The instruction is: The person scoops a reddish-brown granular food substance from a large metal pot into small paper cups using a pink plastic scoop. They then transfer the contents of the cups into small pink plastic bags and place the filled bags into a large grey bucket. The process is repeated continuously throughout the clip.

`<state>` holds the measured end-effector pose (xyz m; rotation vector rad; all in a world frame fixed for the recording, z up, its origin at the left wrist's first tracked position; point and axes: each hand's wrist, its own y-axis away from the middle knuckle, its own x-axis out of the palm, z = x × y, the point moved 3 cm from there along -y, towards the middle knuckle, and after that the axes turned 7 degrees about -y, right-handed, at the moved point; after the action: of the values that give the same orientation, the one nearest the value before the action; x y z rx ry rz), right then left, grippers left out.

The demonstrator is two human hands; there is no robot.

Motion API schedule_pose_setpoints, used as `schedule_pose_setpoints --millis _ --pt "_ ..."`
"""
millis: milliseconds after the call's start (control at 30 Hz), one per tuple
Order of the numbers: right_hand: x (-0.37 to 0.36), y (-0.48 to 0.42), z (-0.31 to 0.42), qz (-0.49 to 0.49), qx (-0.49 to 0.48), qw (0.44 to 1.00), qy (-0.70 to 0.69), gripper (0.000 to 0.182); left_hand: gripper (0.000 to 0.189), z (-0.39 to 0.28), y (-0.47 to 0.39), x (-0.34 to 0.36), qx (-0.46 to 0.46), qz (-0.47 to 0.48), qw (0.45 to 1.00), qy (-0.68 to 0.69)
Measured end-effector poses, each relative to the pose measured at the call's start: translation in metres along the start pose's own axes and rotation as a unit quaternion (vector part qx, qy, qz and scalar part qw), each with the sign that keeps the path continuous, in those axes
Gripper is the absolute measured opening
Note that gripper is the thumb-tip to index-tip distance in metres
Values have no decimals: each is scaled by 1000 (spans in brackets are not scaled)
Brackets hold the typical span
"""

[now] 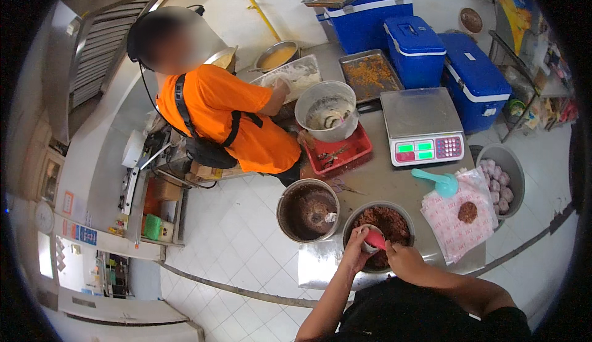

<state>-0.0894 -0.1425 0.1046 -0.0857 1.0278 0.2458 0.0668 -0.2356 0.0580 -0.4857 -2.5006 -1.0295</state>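
Observation:
My left hand (354,251) grips a small, pale round cup (369,248) above a metal pot (347,218). In my right hand (406,261) is a pink scoop or spatula (375,239), held against the cup's rim. Dark brown crumbly filling (386,221) fills much of the pot, and my hands cover its near part. To the right, a flat round brown portion (467,212) lies on printed paper sheets (455,238). A turquoise scoop (445,185) rests at the sheets' far edge.
A digital scale (423,120) stands beyond the sheets, near blue coolers (476,71). A grey bucket (511,171) holds several wrapped balls. Left of my pot is a residue-coated pot (296,212). A co-worker in orange (236,115) works beside a red tray (363,145). Scissors (344,186) lie nearby.

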Motion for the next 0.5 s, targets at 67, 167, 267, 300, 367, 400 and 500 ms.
schedule_pose_setpoints --millis 67,167,267,300,367,400,500 --pt "-4 -6 1 8 -16 1000 -11 51 32 1 -3 -7 0 -7 1000 7" --pt "-7 -12 -2 8 -36 999 -32 50 32 4 -7 -15 -5 -13 1000 10" --pt "-3 -18 -10 16 -34 998 -53 50 32 7 -15 -21 -9 -19 1000 17" --pt "-4 -22 -11 22 -33 997 -60 50 32 4 -14 -21 -7 -24 999 20" --pt "-5 -27 -12 31 -33 997 -70 50 32 -2 -13 -20 1 -26 999 27" --pt "-5 -29 -13 34 -33 996 -73 50 33 -4 -12 -19 5 -22 999 32" --pt "-6 -30 -18 51 -24 995 -88 49 35 -8 -7 -14 -1 -31 999 15"
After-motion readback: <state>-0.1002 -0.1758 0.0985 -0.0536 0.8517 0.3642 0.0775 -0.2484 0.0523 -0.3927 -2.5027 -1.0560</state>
